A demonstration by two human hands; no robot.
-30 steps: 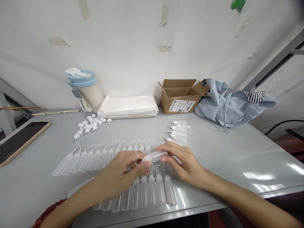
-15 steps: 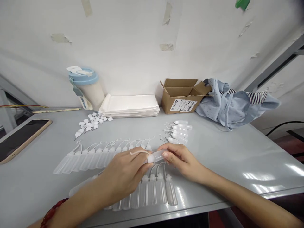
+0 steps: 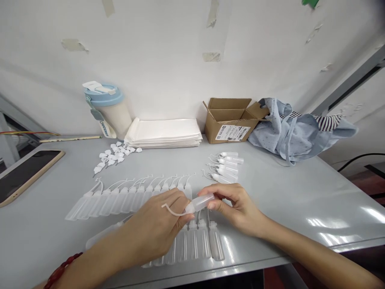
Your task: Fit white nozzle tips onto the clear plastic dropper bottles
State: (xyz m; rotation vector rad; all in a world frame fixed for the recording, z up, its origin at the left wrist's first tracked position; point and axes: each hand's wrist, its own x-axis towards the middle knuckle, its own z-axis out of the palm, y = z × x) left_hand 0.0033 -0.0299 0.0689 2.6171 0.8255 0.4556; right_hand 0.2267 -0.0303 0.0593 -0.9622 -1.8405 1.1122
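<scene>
Between my two hands is a small translucent squeeze bottle (image 3: 202, 202) with a white cap and a thin curved strap. My left hand (image 3: 164, 220) pinches its cap end, and the strap lies across the fingers. At the other end, my right hand (image 3: 233, 206) grips the bottle's base between thumb and fingers. Under and beside my left hand lies a front row of similar bottles (image 3: 192, 241), partly hidden by it. Another row of bottles (image 3: 120, 200) spreads behind my left forearm. Several bottles with needle tips (image 3: 225, 168) lie beyond my right hand.
White needle caps (image 3: 116, 153) are heaped at the back left, near a blue-lidded cup (image 3: 110, 108). White envelopes (image 3: 165, 132) are stacked by the wall, beside an open cardboard box (image 3: 230, 120) and a blue cloth bag (image 3: 294, 132). A phone (image 3: 27, 172) rests at far left.
The bottle in my hands has turned, so its strap now curves down below the cap instead of above it. Both hands have shifted slightly.
</scene>
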